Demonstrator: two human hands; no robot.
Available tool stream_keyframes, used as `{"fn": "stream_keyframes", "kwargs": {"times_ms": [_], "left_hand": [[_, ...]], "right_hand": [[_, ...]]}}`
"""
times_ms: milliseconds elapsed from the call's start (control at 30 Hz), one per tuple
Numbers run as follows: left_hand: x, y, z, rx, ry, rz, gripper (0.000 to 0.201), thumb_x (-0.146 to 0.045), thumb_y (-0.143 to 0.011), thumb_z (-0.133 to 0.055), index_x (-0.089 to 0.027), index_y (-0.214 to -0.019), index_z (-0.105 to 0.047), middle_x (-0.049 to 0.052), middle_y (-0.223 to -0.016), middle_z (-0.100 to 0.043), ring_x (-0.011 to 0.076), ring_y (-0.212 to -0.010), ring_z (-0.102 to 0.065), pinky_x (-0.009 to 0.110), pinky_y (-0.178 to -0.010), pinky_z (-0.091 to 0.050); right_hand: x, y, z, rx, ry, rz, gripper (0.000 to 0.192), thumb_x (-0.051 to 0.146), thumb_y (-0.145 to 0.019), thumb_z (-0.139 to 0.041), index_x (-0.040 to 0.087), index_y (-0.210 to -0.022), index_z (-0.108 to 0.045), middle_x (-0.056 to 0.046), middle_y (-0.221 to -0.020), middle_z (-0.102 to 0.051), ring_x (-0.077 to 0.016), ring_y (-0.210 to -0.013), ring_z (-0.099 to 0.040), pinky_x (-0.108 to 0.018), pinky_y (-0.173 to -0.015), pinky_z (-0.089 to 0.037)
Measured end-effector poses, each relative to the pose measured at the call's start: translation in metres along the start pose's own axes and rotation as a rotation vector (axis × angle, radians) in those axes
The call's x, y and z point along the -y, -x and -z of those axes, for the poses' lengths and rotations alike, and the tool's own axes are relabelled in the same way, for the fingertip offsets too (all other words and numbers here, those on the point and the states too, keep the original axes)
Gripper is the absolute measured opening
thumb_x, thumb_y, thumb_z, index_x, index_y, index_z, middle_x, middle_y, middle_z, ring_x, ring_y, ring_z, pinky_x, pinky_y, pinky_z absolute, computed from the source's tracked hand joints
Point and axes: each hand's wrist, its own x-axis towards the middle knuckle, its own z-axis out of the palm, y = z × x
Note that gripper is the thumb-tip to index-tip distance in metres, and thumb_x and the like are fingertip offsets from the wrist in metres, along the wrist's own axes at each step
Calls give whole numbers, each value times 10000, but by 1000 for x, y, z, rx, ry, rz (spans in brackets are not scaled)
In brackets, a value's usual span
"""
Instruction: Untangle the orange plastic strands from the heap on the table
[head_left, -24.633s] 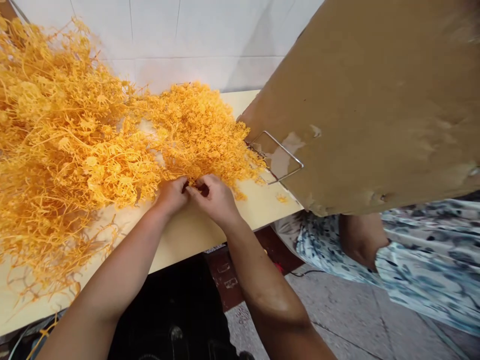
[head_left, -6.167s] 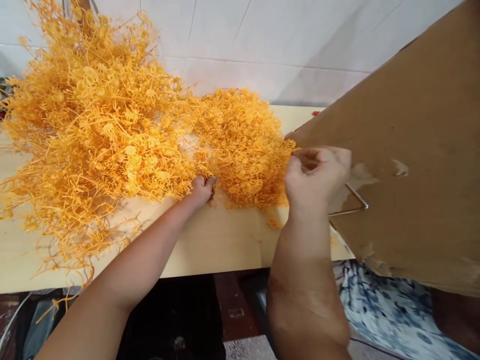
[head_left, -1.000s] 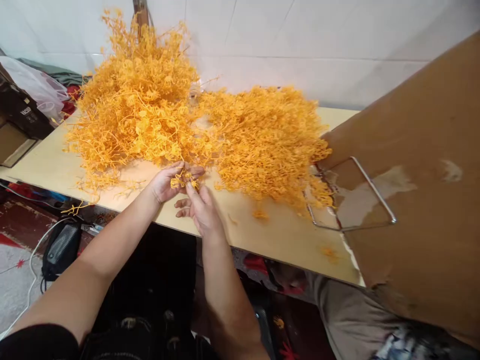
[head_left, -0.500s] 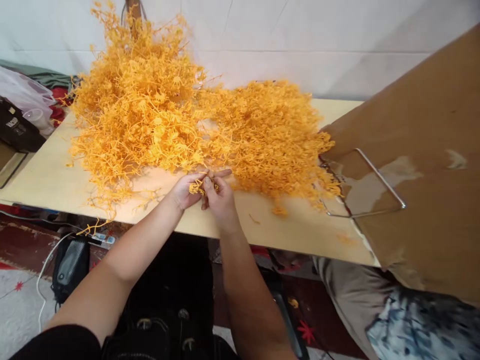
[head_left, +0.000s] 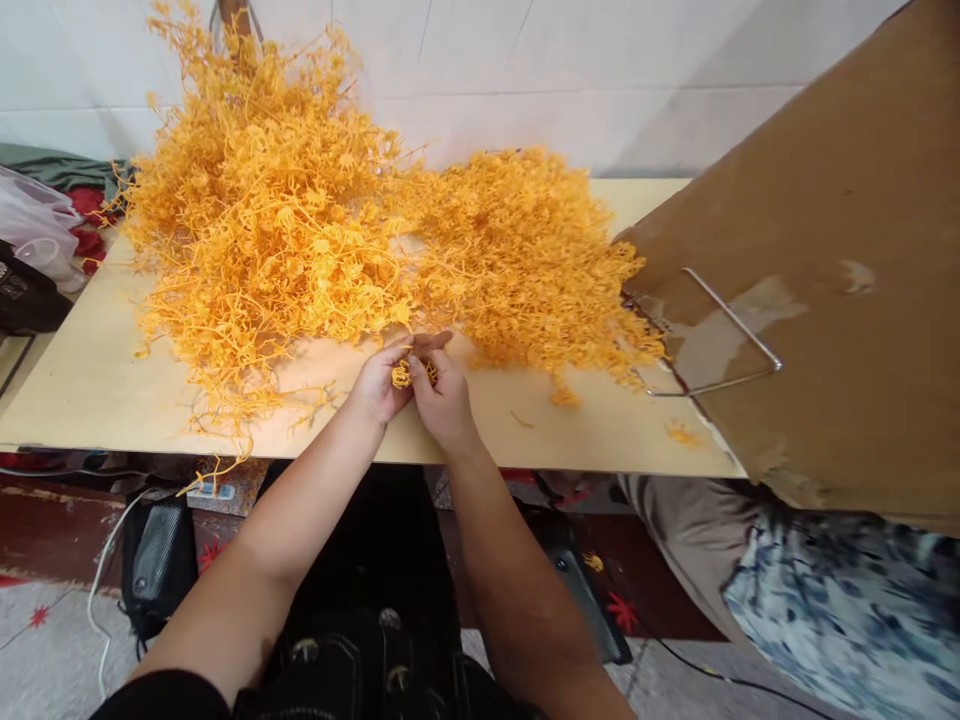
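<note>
My left hand (head_left: 381, 386) and my right hand (head_left: 448, 402) meet above the table's front edge. Between them is an orange branching plastic piece (head_left: 401, 374) with small curled tips, partly hidden by the fingers. My left fingers wrap under it, and my right thumb and fingers pinch it from the other side. Just beyond the hands spreads a tangled heap of orange branching plastic pieces (head_left: 285, 230), tall at the left. A lower, denser pile of the same orange pieces (head_left: 525, 265) lies to the right.
A big cardboard box (head_left: 817, 240) stands at the table's right end, with a bent metal wire frame (head_left: 739, 325) against it. A plastic bag (head_left: 37, 215) is at far left. Another person's patterned clothing (head_left: 847, 590) shows lower right. Loose pieces lie on the wooden tabletop (head_left: 82, 390).
The camera view has shifted slightly. My hands stay together on the orange piece, the fingers drawn in a little closer around it.
</note>
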Motion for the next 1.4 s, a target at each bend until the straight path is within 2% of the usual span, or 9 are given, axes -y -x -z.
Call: {"fn": "stream_keyframes", "kwargs": {"times_ms": [267,467,633,700,867,1000,1133,1233,1400], "left_hand": [[1,-2,-1,-73,-33,58,234,-47,-787,-380,-122,-611,-516,-5,-492,-538,89,-574,-598,223,-680,-462],[-9,-6,-4,-98,29,17,229,-81,-823,-324,-148,-655,-464,-61,-433,-417,53,-397,-468,189,-526,-418],[-3,-10,-2,-70,-75,47,213,-121,-844,-353,-139,-679,-489,15,-623,-598,111,-662,-624,257,-703,-463],[1,-9,-2,-24,-92,52,226,-137,-853,-351,-135,-676,-491,42,-676,-626,136,-776,-640,269,-746,-456],[6,-8,-3,-41,-180,-11,180,-168,-848,-390,-148,-683,-459,47,-711,-640,154,-774,-642,270,-708,-451],[11,-6,-4,-59,-295,-101,151,-217,-849,-407,-160,-716,-450,36,-707,-645,137,-638,-613,255,-621,-435],[15,-7,-4,-54,-384,-205,168,-202,-846,-417,-155,-691,-460,13,-633,-628,107,-588,-581,222,-602,-414],[18,-10,-2,-9,-421,-235,193,-175,-839,-427,-146,-662,-498,6,-614,-615,91,-595,-566,215,-646,-416],[19,-12,2,-20,-418,-269,169,-152,-805,-492,-145,-639,-522,-25,-579,-575,62,-554,-520,186,-631,-396]], "right_hand": [[8,18,13,193,-155,-41,212,287,-813,-426,197,-625,-386,61,-494,-358,-68,-439,-338,-222,-454,-300],[25,53,9,549,-229,-9,226,287,-815,-452,176,-618,-444,29,-558,-438,-69,-499,-409,-216,-483,-341],[7,40,22,102,-298,-239,202,314,-764,-512,179,-621,-468,16,-632,-520,-70,-497,-480,-223,-486,-424],[0,28,26,13,-318,-317,188,321,-700,-566,179,-615,-478,-7,-728,-570,-88,-547,-532,-244,-493,-475],[3,14,20,-10,-362,-439,202,304,-639,-597,203,-703,-433,50,-519,-523,-87,-413,-491,-222,-377,-440],[10,13,12,7,-393,-371,324,288,-634,-613,223,-875,-407,50,-655,-549,-66,-390,-475,-204,-339,-383],[13,12,9,139,-449,-290,375,395,-676,-608,230,-952,-414,91,-536,-423,-51,-338,-353,-199,-315,-286],[13,9,10,166,-510,-327,402,558,-703,-539,236,-911,-421,102,-500,-312,-36,-326,-254,-190,-318,-199],[13,6,9,64,-557,-412,482,663,-774,-324,227,-926,-460,77,-496,-341,-36,-313,-213,-196,-314,-122]]}}
